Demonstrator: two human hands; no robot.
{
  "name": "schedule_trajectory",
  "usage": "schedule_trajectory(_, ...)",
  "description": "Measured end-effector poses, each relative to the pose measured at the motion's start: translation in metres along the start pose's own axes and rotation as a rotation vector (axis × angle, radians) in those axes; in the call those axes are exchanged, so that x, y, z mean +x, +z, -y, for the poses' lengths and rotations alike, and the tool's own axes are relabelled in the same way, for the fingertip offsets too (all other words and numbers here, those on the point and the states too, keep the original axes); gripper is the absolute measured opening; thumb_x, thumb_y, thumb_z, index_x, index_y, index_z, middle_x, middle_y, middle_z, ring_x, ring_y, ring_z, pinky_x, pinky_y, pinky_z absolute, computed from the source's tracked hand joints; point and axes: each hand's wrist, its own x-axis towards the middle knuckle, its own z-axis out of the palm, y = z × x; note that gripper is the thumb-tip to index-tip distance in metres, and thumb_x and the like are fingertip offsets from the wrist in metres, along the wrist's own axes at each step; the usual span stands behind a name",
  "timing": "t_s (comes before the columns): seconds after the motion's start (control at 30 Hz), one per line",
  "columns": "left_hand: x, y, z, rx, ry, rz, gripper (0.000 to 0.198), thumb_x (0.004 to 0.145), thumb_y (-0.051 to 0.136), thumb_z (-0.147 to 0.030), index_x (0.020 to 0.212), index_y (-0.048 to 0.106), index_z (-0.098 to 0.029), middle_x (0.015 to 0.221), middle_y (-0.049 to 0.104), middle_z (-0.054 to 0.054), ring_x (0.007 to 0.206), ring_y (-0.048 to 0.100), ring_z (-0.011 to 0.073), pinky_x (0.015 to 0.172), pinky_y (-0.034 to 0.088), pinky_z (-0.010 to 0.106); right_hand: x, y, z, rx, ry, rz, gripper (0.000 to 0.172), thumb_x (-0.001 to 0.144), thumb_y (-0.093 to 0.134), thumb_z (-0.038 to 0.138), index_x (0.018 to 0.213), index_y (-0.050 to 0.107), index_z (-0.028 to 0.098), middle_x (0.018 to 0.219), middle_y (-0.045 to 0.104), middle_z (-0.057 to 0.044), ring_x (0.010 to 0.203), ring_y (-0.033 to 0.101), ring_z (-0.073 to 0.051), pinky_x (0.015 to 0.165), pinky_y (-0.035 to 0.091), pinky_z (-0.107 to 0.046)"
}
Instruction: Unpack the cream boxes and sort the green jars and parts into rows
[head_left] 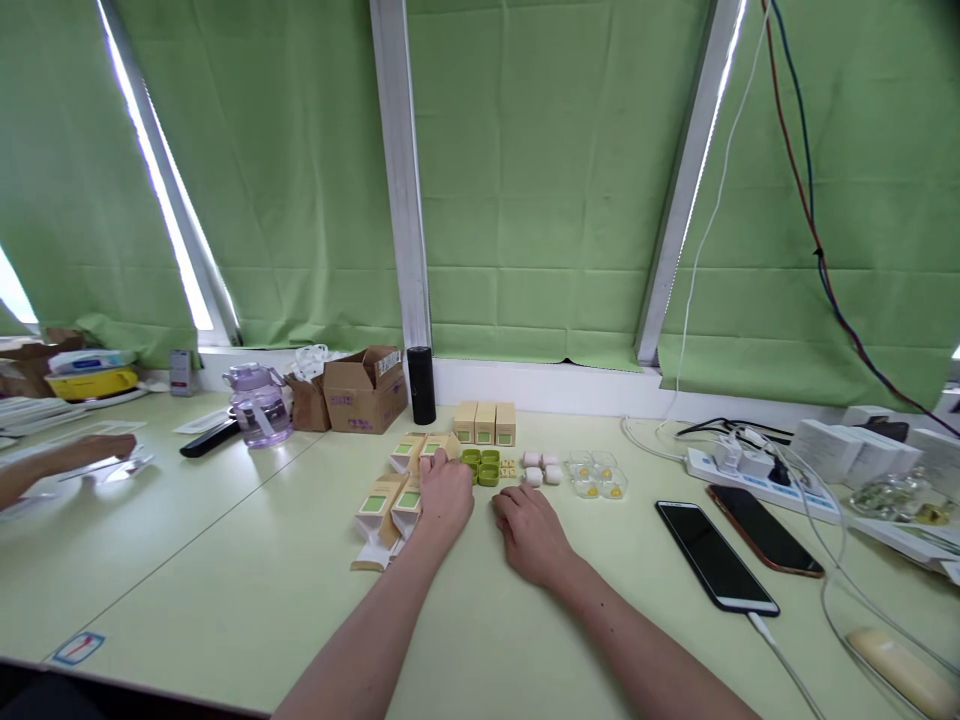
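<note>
The left hand is at tan boxes beside green cups, while the right hand rests on the worktop.

1 head-worn camera, facing forward-down over table.

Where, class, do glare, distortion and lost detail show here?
Head view: daylight glares along the left blind gap; head view: the right window post slants outward, perhaps lens distortion; head view: tiny yellow pieces beyond the right hand lack detail.
</note>
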Motion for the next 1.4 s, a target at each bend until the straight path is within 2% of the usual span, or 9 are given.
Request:
schedule_trajectory(0.27,-0.001,-0.002,-0.002,-0.02,0.004,-0.006,0.029,0.078,0.051,-0.003,0.077,0.075,-0.018,0.092,0.076,0.017,0.109,0.052,0.0333,0.091,0.029,0.046,0.0,0.0,0.001,-0.052,0.035,0.014,0.019,0.095,0.05,0.013,0.105,0.064,0.02,0.108,0.067,-0.009,0.1,0.056,-0.024,0.086,0.041,-0.035)
schedule_trajectory(0.4,-0.002,-0.002,-0.002,-0.036,0.002,-0.024,0.029,0.076,0.052,-0.003,0.079,0.075,-0.019,0.093,0.076,0.015,0.108,0.052,0.0329,0.09,0.029,0.046,-0.002,-0.001,0.002,-0.046,0.067,0.015,0.022,0.096,0.048,0.015,0.111,0.064,0.021,0.108,0.067,-0.008,0.1,0.059,-0.023,0.084,0.043,-0.034)
schedule_trajectory(0.63,-0.001,-0.006,-0.002,-0.163,-0.019,-0.088,0.029,0.089,0.048,-0.009,0.091,0.074,-0.021,0.101,0.077,0.012,0.112,0.05,0.0309,0.091,0.027,0.046,-0.012,-0.013,-0.001,0.045,0.045,0.044,0.027,0.093,0.052,0.013,0.116,0.064,0.021,0.117,0.067,-0.01,0.108,0.059,-0.024,0.093,0.046,-0.035)
schedule_trajectory(0.73,0.002,-0.007,-0.005,-0.224,-0.04,-0.125,0.027,0.095,0.047,-0.018,0.097,0.073,-0.021,0.101,0.076,0.012,0.112,0.05,0.0316,0.09,0.028,0.046,-0.024,-0.021,-0.01,0.182,-0.014,0.061,0.033,0.09,0.057,0.012,0.121,0.064,0.022,0.123,0.065,-0.009,0.114,0.059,-0.024,0.1,0.046,-0.035)
schedule_trajectory(0.83,0.008,-0.01,-0.009,-0.253,-0.036,-0.137,0.024,0.095,0.049,-0.022,0.104,0.072,-0.022,0.103,0.075,0.012,0.115,0.049,0.0325,0.09,0.029,0.046,-0.036,-0.024,-0.021,0.271,0.034,0.011,0.036,0.091,0.056,0.011,0.124,0.063,0.023,0.127,0.064,-0.009,0.117,0.06,-0.022,0.101,0.047,-0.035)
schedule_trajectory(0.97,0.025,-0.015,-0.014,-0.235,-0.019,-0.167,0.025,0.094,0.052,-0.024,0.112,0.069,-0.022,0.111,0.073,0.012,0.122,0.044,0.0335,0.095,0.029,0.047,-0.045,-0.021,-0.028,0.222,0.059,-0.077,0.033,0.091,0.055,0.01,0.12,0.064,0.023,0.12,0.064,-0.009,0.11,0.06,-0.024,0.096,0.049,-0.037)
schedule_trajectory(1.1,0.054,-0.012,-0.019,-0.177,0.04,-0.146,0.036,0.095,0.05,-0.022,0.13,0.06,-0.019,0.125,0.068,0.015,0.13,0.038,0.0351,0.101,0.027,0.049,-0.046,-0.023,-0.023,0.133,0.021,-0.079,0.027,0.092,0.055,0.011,0.115,0.065,0.022,0.11,0.065,-0.009,0.102,0.058,-0.024,0.09,0.046,-0.038)
schedule_trajectory(1.27,0.094,0.008,-0.027,-0.118,0.116,-0.056,0.057,0.091,0.054,-0.019,0.147,0.045,-0.017,0.141,0.056,0.018,0.143,0.028,0.0374,0.109,0.026,0.047,-0.046,-0.027,-0.019,0.103,0.009,-0.052,0.021,0.093,0.054,0.013,0.109,0.065,0.021,0.102,0.065,-0.008,0.097,0.057,-0.024,0.084,0.044,-0.036)
schedule_trajectory(1.4,0.116,0.024,-0.028,-0.088,0.116,-0.005,0.07,0.086,0.059,-0.018,0.152,0.037,-0.016,0.148,0.047,0.024,0.147,0.026,0.043,0.113,0.023,0.054,-0.048,-0.027,-0.02,0.121,0.029,-0.067,0.02,0.093,0.053,0.013,0.108,0.064,0.021,0.102,0.066,-0.008,0.095,0.058,-0.023,0.083,0.043,-0.035)
